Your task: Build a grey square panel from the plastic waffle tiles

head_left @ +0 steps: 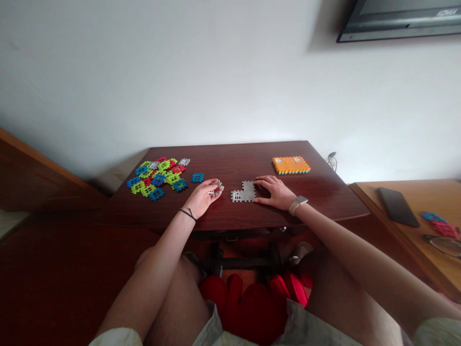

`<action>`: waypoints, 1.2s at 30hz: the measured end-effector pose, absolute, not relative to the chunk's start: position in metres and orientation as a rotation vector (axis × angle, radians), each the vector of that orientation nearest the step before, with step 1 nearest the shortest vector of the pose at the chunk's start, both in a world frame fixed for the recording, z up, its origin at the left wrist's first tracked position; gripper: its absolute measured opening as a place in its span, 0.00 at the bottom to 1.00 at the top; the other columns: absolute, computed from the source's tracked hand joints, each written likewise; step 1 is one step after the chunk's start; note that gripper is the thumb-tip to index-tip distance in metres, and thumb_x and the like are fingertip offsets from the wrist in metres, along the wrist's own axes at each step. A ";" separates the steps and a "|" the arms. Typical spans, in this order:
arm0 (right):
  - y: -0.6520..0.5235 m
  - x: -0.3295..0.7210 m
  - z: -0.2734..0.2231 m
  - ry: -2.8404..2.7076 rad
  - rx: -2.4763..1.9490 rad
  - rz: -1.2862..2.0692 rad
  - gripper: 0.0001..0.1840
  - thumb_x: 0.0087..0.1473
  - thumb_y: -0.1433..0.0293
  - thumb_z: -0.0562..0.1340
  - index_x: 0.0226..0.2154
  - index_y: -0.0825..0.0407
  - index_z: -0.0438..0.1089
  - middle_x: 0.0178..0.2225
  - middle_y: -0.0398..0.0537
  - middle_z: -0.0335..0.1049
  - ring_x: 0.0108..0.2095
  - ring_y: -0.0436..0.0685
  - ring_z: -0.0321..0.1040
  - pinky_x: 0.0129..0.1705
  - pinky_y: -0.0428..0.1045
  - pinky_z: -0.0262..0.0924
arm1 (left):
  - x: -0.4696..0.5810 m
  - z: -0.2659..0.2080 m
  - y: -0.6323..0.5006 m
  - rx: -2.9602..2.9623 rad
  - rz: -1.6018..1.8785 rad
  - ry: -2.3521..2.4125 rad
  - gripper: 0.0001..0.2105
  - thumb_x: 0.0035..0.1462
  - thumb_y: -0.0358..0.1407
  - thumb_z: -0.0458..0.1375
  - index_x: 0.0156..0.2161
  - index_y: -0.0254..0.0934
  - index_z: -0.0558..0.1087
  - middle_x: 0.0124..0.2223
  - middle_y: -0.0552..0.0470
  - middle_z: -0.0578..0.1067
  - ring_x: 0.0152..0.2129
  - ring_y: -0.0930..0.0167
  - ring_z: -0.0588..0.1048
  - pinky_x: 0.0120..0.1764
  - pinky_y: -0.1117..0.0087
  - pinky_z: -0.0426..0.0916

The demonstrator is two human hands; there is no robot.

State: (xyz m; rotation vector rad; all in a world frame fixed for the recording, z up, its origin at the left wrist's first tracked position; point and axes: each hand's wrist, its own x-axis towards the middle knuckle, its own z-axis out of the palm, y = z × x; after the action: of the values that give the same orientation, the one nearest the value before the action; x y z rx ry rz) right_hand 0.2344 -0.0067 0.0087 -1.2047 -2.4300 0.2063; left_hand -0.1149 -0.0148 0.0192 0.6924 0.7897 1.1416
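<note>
My left hand (201,198) is closed on a grey window tile (216,188) with a notched edge, raised a little over the table and partly covered by the fingers. Just right of it, a grey panel (249,191) made of interlocking pieces lies flat, joined at its lower left to a grey tile with a white window (236,195). My right hand (275,192) rests on the table at the panel's right edge. Its thumb and fingers are spread apart, with the tips at or very near that edge.
A pile of blue, green, red and grey window tiles (158,177) lies on the left of the dark wooden table (223,161). One blue tile (198,178) sits apart. Stacked orange panels (291,164) are at the back right. A side table (403,199) holds a dark phone (397,206).
</note>
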 end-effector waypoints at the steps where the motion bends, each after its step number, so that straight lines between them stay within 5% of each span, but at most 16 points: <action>1: -0.007 0.234 0.009 -2.430 -1.207 0.206 0.37 0.63 0.40 0.66 0.67 0.40 0.71 0.68 0.56 0.69 0.68 0.74 0.65 0.68 0.74 0.63 | -0.114 0.019 -0.014 0.691 1.136 0.782 0.12 0.56 0.25 0.70 0.46 0.35 0.80 0.45 0.47 0.84 0.44 0.67 0.84 0.54 0.64 0.78; 10: -0.008 0.233 0.009 -2.434 -1.188 0.215 0.37 0.64 0.41 0.66 0.67 0.41 0.70 0.68 0.57 0.69 0.68 0.75 0.65 0.69 0.74 0.63 | -0.103 0.022 -0.009 0.725 1.102 0.735 0.15 0.57 0.28 0.69 0.50 0.36 0.81 0.51 0.44 0.84 0.51 0.63 0.83 0.61 0.58 0.73; 27: -0.008 0.233 0.010 -2.436 -1.196 0.252 0.38 0.64 0.39 0.65 0.68 0.40 0.69 0.69 0.57 0.68 0.69 0.77 0.63 0.67 0.75 0.64 | -0.082 0.017 0.011 0.966 1.110 0.819 0.23 0.57 0.37 0.76 0.57 0.43 0.80 0.56 0.43 0.83 0.54 0.61 0.82 0.56 0.62 0.72; 36: -0.009 0.233 0.011 -2.441 -1.183 0.259 0.38 0.64 0.42 0.67 0.68 0.42 0.69 0.69 0.60 0.67 0.69 0.77 0.62 0.68 0.76 0.63 | -0.073 0.023 0.014 0.952 1.039 0.836 0.22 0.58 0.39 0.75 0.56 0.38 0.80 0.55 0.40 0.83 0.51 0.61 0.83 0.56 0.61 0.72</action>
State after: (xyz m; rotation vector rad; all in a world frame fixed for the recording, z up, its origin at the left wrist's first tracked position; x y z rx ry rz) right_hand 0.2327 -0.0093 0.0114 -1.1834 -2.4407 0.2589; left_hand -0.0725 0.0141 0.0232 0.9525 0.8365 1.0389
